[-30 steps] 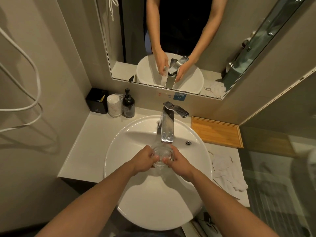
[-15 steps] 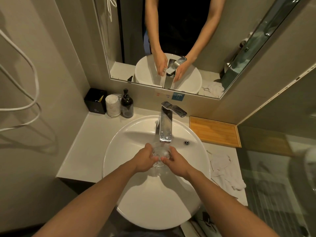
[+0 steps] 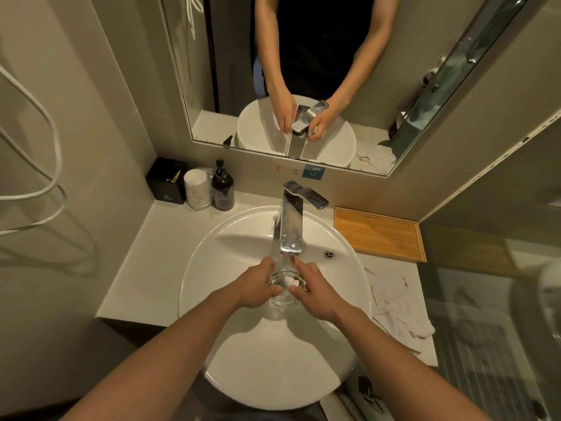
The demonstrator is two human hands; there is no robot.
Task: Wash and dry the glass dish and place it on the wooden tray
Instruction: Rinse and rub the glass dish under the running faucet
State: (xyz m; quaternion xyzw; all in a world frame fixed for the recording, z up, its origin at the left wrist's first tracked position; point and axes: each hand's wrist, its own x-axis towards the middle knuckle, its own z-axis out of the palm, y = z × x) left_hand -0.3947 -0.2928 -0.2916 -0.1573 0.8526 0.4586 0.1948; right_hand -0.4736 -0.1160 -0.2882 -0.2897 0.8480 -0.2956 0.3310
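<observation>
Fingers (image 3: 274,289) of both hands grip glass dish (image 3: 283,284) (label writing unreadable).

Your single head camera looks steeply down onto the round white ceramic basin (image 3: 230,299) from close above. It faces the wall mirror (image 3: 349,71) behind that basin.

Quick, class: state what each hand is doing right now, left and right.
Left hand: closed on the glass dish, under the faucet.
Right hand: closed on the same glass dish, from the other side.
</observation>
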